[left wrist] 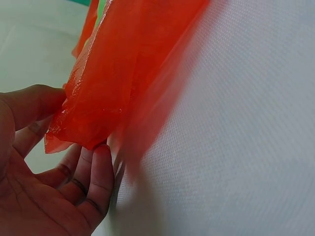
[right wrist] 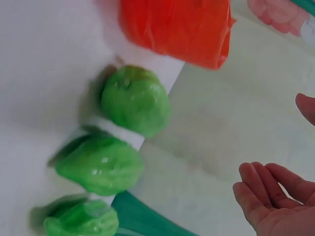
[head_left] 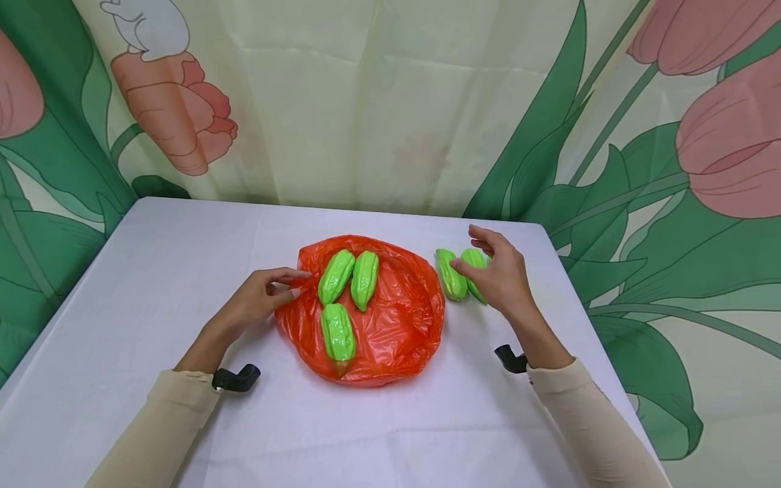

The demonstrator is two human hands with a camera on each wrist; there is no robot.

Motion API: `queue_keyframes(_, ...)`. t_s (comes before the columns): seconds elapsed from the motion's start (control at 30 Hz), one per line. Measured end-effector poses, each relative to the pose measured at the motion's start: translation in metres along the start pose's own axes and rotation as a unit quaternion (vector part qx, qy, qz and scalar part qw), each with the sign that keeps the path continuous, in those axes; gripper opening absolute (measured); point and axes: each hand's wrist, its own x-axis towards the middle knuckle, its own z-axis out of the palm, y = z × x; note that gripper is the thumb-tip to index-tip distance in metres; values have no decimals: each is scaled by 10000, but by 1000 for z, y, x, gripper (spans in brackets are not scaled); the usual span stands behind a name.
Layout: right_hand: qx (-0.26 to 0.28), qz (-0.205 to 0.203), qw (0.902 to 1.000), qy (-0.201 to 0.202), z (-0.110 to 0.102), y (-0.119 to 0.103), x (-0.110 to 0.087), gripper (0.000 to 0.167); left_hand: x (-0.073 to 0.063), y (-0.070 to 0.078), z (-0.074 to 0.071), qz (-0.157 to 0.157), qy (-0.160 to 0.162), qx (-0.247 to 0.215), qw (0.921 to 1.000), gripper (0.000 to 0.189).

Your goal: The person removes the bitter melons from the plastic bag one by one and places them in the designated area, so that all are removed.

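Note:
A red plastic bag (head_left: 396, 332) sits with its mouth spread wide, holding three glossy green ridged fruit-like pieces, one of them the piece (head_left: 338, 332) nearest me. At its left rim, my left hand (head_left: 262, 298) pinches the thin plastic; in the left wrist view the thumb (left wrist: 47, 101) lies against the bag (left wrist: 106, 83). My right hand (head_left: 497, 271) hovers over more green pieces (head_left: 451, 274) to the right of the bag, its fingers apart and holding nothing. Three of these, such as the middle piece (right wrist: 101, 164), show in the right wrist view; the hand hides part of them from above.
Everything lies on a table with a white cloth (head_left: 244, 434). A printed curtain (head_left: 390, 102) hangs behind the table's back edge. Black wrist mounts (head_left: 238, 378) stick out from both forearms.

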Motion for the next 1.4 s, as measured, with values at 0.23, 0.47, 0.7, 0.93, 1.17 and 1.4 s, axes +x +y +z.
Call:
queue_keyframes(0.23,220,-155,9996,-119,20,-14,-6,77,-1,0,0,27,-47,-135,9999,43)
queue_keyframes(0.47,507,-273,9977,-372,40,-32,-10,81,-2,0,0,-20,-23,-108,9999,43)
queue_keyframes(0.7,589,-235,9962,-598,60,-46,-12,82,-2,1,1,1,-4,-88,10000,43)
queue_keyframes(0.93,693,-240,9934,-878,82,-53,-12,83,-1,0,1,-28,-1,-77,10000,43)
queue_keyframes(1.17,214,-316,9942,-1004,101,-56,-10,85,0,0,2,-14,5,-72,10000,42)
queue_keyframes(1.4,247,-185,9909,-1307,118,-59,-7,88,-1,1,2,-15,-2,-83,10000,42)
